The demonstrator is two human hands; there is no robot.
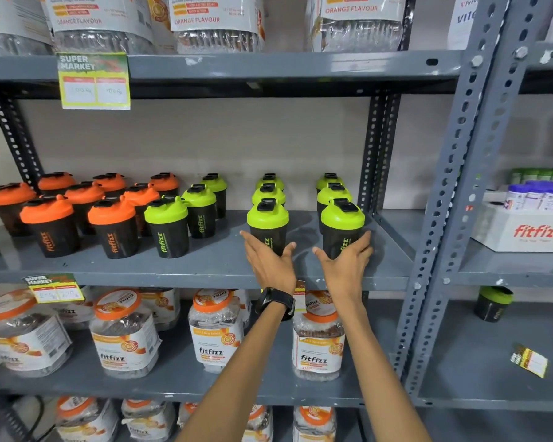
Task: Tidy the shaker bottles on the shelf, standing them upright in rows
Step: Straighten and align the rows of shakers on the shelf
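Black shaker bottles stand upright on the grey middle shelf (205,266). Several orange-lidded ones (114,228) fill the left, and green-lidded ones (168,226) stand in rows toward the right. My left hand (268,260) cups the base of the front green-lidded shaker (268,223) of one row, fingers spread around it. My right hand (345,260) wraps the base of the front green-lidded shaker (342,224) of the rightmost row. Each of those two rows holds three bottles, one behind the other. A black watch sits on my left wrist.
A slotted steel upright (454,186) bounds the shelf on the right. Beyond it stand a white fitfizz box (524,231) of tubes and one lone green-lidded shaker (494,303) on a lower shelf. Large jars (216,333) fill the shelves above and below.
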